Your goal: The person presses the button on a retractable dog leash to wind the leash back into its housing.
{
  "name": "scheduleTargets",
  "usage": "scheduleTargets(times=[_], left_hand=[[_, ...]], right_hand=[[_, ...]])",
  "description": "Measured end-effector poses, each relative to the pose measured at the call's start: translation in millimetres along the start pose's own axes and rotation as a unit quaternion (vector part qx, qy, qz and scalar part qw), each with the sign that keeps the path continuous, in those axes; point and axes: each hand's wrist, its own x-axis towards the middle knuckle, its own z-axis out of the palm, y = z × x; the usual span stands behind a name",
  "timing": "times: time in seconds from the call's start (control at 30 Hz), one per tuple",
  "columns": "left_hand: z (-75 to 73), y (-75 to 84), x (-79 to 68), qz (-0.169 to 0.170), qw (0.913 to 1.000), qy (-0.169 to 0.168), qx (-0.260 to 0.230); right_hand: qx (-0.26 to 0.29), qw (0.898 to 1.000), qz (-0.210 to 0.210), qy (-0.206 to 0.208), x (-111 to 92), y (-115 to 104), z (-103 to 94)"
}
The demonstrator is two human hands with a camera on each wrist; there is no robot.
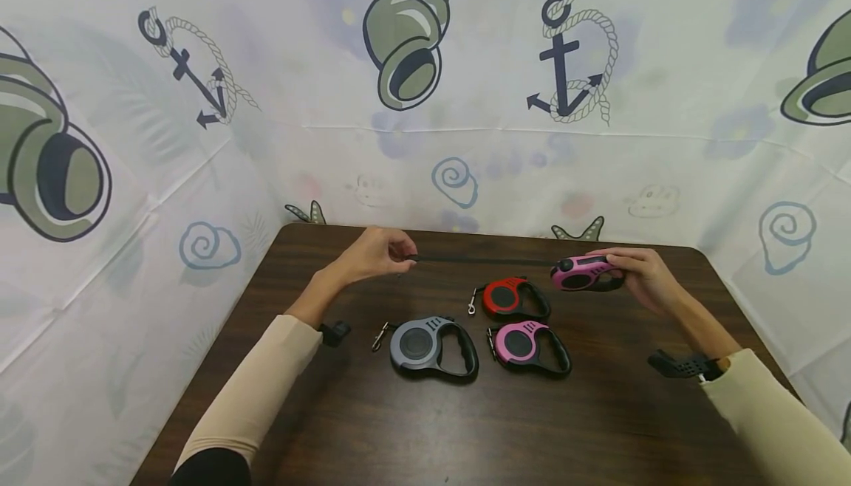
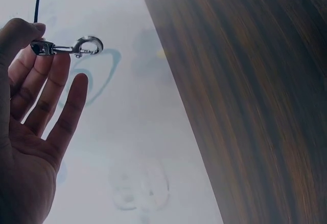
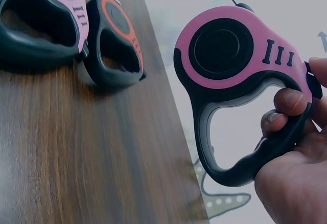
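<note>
A pink and black retractable dog leash [image 3: 278,63] is gripped by its handle in my right hand [image 1: 641,270], fingers curled through the loop and thumb at the button. Its black cord [image 1: 485,260] runs straight across to my left hand [image 1: 379,255]. There, thumb and fingertips pinch the cord's end beside a metal snap hook [image 2: 88,46], while the little finger extends loosely. Both hands are raised over the far part of the table. Below them lie a red leash [image 1: 503,297], a second pink leash [image 1: 521,343] and a grey leash [image 1: 417,344].
The dark wooden table [image 1: 425,427] ends at a white patterned cloth [image 1: 492,87] that hangs behind it and at the sides. The grey leash's metal clip [image 1: 380,337] points left, and the red leash's clip [image 1: 472,303] lies beside its casing.
</note>
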Motion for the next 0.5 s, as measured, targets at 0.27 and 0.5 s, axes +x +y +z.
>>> scheduleTargets(times=[0.27, 0.5], left_hand=[[6.8, 2.0, 5.9, 0.015, 0.9999, 0.006, -0.005], [11.9, 6.1, 10.5, 0.016, 0.9998, 0.002, -0.011]], right_hand=[[-0.005, 1.0, -0.003, -0.007, 8.6, 6.3, 10.6], [0.006, 1.0, 0.005, -0.005, 16.8, 12.0, 22.1]])
